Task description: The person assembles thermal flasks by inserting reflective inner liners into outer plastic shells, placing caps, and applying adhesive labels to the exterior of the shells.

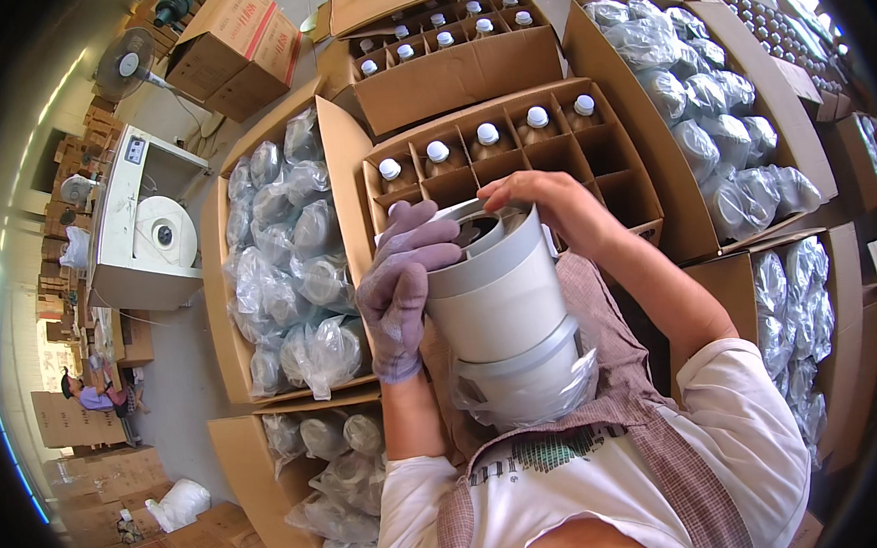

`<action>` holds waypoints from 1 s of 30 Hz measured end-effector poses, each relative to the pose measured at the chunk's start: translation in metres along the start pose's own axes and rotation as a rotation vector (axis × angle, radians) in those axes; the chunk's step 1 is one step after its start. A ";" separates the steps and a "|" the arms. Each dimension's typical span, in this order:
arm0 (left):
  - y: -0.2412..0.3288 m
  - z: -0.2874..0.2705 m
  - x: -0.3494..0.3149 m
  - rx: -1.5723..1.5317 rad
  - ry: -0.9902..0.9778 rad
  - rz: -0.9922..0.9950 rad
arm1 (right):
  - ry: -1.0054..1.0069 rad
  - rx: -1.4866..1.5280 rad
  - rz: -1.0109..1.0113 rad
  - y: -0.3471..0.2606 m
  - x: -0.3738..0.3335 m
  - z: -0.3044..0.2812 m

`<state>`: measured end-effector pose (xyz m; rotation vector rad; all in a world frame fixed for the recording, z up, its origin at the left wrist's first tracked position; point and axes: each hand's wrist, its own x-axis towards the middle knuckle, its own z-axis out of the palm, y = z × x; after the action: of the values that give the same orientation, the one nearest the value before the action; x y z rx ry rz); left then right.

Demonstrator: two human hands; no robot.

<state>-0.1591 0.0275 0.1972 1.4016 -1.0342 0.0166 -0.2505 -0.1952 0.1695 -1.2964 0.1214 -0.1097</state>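
A pale grey cylindrical vessel (494, 296) with a darker grey band round its top stands between my arms, over my lap. Its top shows a ring and a dark opening. Below it sits a second pale cylinder (523, 379) in clear plastic wrap. My left hand (404, 286), in a greyish-purple glove, lies against the left side with bent fingers over the rim. My bare right hand (544, 197) grips the rim from the far right, fingertips on the top edge. Just beyond is a divided carton (522, 170) of brownish bottles with white caps; some of its compartments hold no bottle.
Cartons of plastic-wrapped, silvery round items (293, 232) flank me left and right (708, 111). Another bottle carton (458, 79) stands farther ahead. At left are a white machine with a round disc (164, 234), a fan (130, 62) and another person (93, 391).
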 end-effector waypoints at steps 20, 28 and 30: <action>-0.017 0.037 -0.009 -0.181 0.088 -0.193 | -0.518 -0.838 -0.082 -0.088 0.027 0.001; 0.022 0.028 -0.028 -0.183 0.134 -0.025 | -0.846 -0.901 0.057 -0.115 0.023 0.019; 0.024 0.027 -0.032 -0.312 0.109 0.047 | -0.863 -1.027 -0.246 -0.110 0.013 0.021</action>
<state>-0.2075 0.0290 0.1926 1.0816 -0.9340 -0.0323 -0.2355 -0.2069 0.2804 -2.2612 -0.8229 0.3570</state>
